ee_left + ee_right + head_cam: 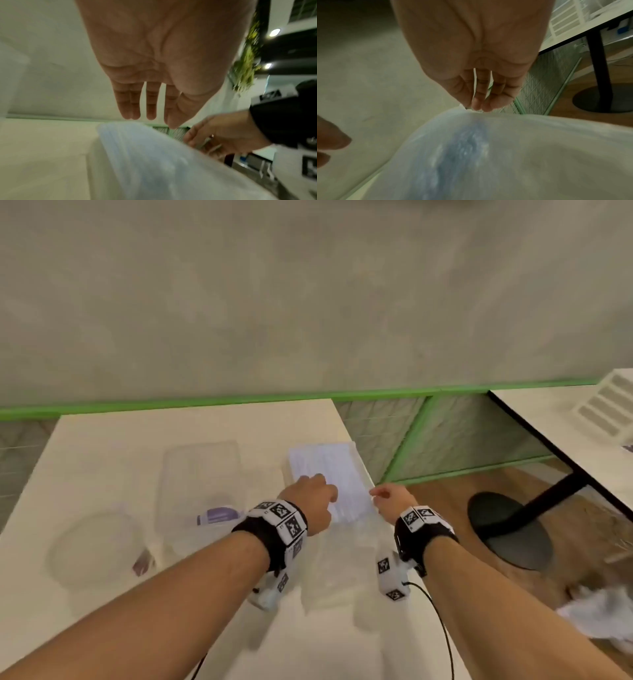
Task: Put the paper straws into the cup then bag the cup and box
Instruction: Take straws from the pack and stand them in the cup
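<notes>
A thin translucent plastic bag (325,467) lies at the table's right edge. My left hand (329,487) hovers just above it with straight fingers (150,112) that hold nothing. At the bag's right edge my right hand (376,494) pinches the film with curled fingertips (476,105), and the bag (488,148) rises towards them. A clear plastic cup (99,546) stands at the near left. Behind it, in the middle, is a clear plastic box (202,474). A small purple item (219,515) lies in front of the box; blur hides what it is.
The table (102,440) ends just right of the bag, with wooden floor below. A black-legged second table (548,419) carrying a white rack (606,409) stands farther right. A green rail runs along the wall behind. A cable hangs from my right wrist.
</notes>
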The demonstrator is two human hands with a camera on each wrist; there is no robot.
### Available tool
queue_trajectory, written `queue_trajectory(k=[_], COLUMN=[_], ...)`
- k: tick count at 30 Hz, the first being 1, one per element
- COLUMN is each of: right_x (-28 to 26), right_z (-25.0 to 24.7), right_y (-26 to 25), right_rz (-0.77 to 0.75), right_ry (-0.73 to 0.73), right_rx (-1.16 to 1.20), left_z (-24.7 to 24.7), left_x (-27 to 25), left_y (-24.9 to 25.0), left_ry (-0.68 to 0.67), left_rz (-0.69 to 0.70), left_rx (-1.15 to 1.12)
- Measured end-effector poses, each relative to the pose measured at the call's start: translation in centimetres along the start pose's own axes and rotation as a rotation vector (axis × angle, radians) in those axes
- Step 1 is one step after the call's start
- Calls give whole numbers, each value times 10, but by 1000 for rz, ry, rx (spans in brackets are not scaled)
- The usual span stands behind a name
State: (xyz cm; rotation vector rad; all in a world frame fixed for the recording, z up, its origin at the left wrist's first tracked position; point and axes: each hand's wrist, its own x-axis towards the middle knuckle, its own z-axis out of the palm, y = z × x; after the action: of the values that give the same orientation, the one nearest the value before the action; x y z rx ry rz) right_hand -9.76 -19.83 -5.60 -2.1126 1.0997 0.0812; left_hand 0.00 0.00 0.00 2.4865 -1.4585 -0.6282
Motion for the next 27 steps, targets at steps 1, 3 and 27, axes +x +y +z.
queue_trajectory(k=[1,3,27], right_x=[13,36,9], right_z=[0,-1,16], right_y=[1,-1,-95], right_rz=[14,60,-251], right_ry=[-19,-68,-76], right_rx=[-28,-66,221], left_z=[1,13,66], left_x=[8,21,-33], left_y=[0,-6,-20], left_ry=[-33,-74,2], left_rz=[-23,-51,-168], left_rx=[14,-8,-176])
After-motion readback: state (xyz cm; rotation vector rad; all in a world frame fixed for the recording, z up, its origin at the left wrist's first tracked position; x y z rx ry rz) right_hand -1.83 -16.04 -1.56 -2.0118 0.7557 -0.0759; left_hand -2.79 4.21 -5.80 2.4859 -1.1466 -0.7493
